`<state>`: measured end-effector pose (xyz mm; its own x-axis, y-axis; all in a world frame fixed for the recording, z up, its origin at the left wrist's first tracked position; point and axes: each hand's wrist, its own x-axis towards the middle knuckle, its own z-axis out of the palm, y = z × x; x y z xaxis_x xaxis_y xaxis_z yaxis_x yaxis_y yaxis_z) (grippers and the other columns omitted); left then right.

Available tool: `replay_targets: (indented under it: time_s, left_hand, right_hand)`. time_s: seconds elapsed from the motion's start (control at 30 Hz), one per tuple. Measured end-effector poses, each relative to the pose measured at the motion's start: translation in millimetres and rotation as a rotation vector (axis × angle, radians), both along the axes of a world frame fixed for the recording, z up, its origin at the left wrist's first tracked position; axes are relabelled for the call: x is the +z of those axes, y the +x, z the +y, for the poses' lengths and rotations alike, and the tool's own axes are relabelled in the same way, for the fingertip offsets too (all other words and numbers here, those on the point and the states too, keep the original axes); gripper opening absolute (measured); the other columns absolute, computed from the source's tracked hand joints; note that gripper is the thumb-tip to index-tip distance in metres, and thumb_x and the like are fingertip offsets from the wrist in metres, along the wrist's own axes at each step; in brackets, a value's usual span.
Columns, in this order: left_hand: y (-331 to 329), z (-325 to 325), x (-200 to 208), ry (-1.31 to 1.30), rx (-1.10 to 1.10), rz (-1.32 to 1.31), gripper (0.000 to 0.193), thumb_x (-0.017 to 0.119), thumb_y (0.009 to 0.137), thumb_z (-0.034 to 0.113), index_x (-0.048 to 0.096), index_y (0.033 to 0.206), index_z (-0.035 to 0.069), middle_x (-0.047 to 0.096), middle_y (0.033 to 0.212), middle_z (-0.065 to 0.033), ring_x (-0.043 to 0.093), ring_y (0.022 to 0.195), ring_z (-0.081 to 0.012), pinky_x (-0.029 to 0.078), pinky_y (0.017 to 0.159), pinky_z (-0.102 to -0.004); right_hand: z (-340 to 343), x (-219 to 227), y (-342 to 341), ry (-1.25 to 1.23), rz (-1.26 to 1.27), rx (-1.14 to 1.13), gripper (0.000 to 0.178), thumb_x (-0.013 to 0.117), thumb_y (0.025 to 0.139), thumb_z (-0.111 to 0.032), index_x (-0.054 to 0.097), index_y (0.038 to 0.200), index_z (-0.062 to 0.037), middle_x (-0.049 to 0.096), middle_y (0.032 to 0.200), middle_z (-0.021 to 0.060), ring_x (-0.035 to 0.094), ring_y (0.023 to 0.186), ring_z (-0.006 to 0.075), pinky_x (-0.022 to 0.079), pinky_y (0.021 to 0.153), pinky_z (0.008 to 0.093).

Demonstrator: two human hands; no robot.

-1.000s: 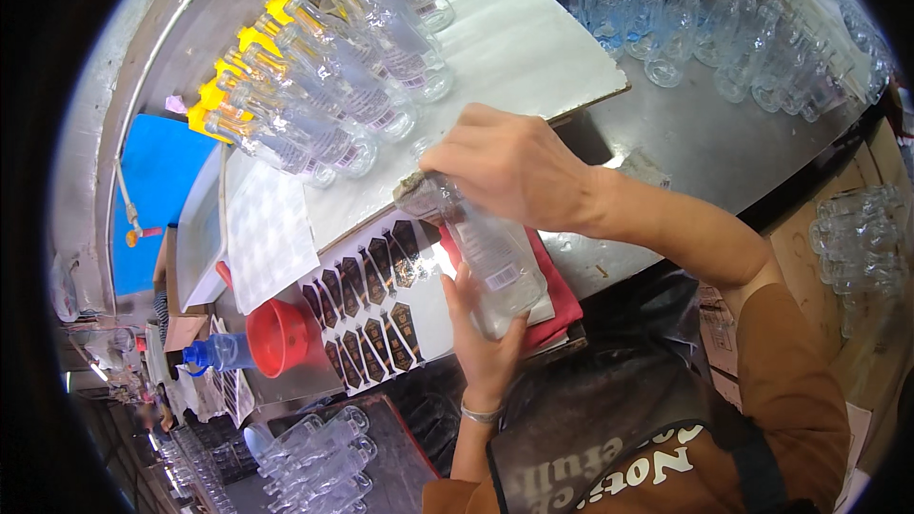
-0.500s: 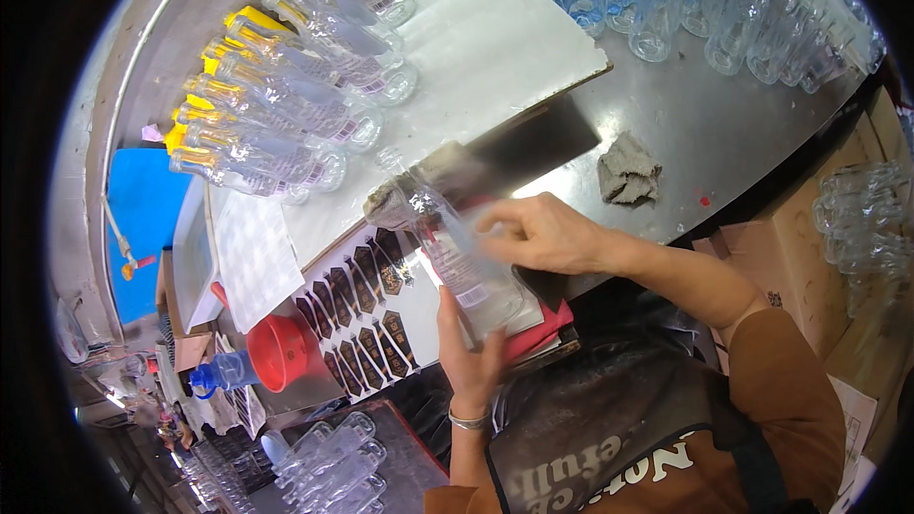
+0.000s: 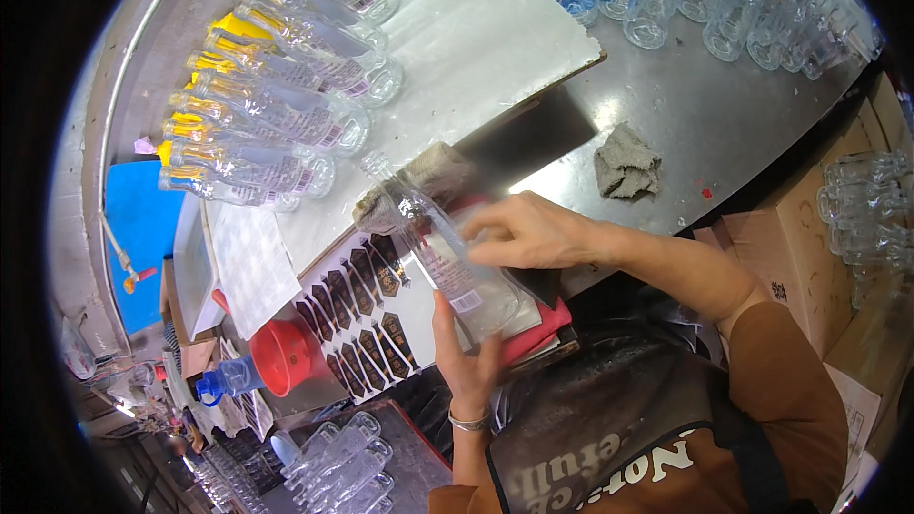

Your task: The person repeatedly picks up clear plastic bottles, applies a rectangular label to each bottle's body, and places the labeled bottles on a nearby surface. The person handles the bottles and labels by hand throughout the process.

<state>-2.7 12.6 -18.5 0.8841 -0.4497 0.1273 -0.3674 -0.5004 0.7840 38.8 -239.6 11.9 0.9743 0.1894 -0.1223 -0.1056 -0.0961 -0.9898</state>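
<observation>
A clear glass bottle (image 3: 446, 265) with printed text lies tilted in front of me, its neck resting at rolled grey cloth pads (image 3: 381, 209) and its base toward my body. My left hand (image 3: 465, 360) grips the base end, fingers along one side and thumb on the other. Over the bottle's right side, my right hand (image 3: 535, 233) is curled, its fingertips pressed to the glass and slightly blurred; whether something small sits under them is hidden. Just left of the bottle lies a sheet of dark tie-shaped labels (image 3: 357, 309). A red cloth (image 3: 538, 335) is beneath the base.
Several clear bottles (image 3: 286, 100) lie on the white board (image 3: 476, 29) at upper left. More bottles (image 3: 647, 0) stand at the far right. A crumpled grey rag (image 3: 626, 164) lies on the metal table. A red cup (image 3: 283, 357) and a blue-capped bottle (image 3: 227, 379) are at left.
My right hand has shifted slightly left along the bottle, fingers still curled against it. The left hand keeps its hold on the base. The whole view has moved a little.
</observation>
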Motion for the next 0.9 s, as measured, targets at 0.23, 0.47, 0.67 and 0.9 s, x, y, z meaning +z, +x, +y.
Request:
replay_targets:
  time_s: [0.23, 0.47, 0.67, 0.9]
  left_hand:
    - [0, -2, -2, -0.050, 0.038, -0.019, 0.080, 0.076, 0.080, 0.003, 0.038, 0.149, -0.008, 0.048, 0.146, -0.0265, 0.050, 0.135, -0.0346, 0.038, 0.112, -0.0408]
    - [1, -2, 3, -0.061, 0.019, -0.012, 0.079, 0.077, 0.080, 0.005, 0.040, 0.148, -0.007, 0.049, 0.146, -0.0252, 0.050, 0.134, -0.0348, 0.038, 0.111, -0.0408]
    - [11, -6, 19, -0.174, -0.037, 0.023, 0.080, 0.078, 0.079, 0.007, 0.041, 0.148, -0.003, 0.048, 0.148, -0.0226, 0.049, 0.135, -0.0332, 0.041, 0.109, -0.0409]
    - [11, -12, 21, -0.219, -0.011, 0.014, 0.081, 0.081, 0.078, 0.008, 0.043, 0.148, -0.002, 0.048, 0.149, -0.0203, 0.049, 0.135, -0.0323, 0.043, 0.107, -0.0407]
  right_hand:
    - [1, 7, 5, -0.085, -0.018, -0.033, 0.050, 0.069, 0.082, -0.040, 0.070, 0.096, 0.0083, 0.070, 0.079, 0.0246, 0.071, 0.077, 0.0302, 0.054, 0.073, 0.0368]
    - [4, 6, 2, -0.148, -0.037, -0.030, 0.052, 0.073, 0.086, -0.044, 0.067, 0.110, 0.0017, 0.067, 0.069, 0.0135, 0.065, 0.065, 0.0200, 0.050, 0.063, 0.0334]
    - [21, 12, -21, -0.210, -0.288, -0.198, 0.040, 0.077, 0.084, -0.035, 0.055, 0.093, -0.0023, 0.058, 0.058, 0.0095, 0.061, 0.055, 0.0271, 0.044, 0.052, 0.0384]
    - [35, 27, -16, -0.347, -0.417, -0.230, 0.018, 0.070, 0.085, -0.016, 0.061, 0.084, -0.0004, 0.062, 0.058, 0.0107, 0.062, 0.051, 0.0228, 0.048, 0.052, 0.0348]
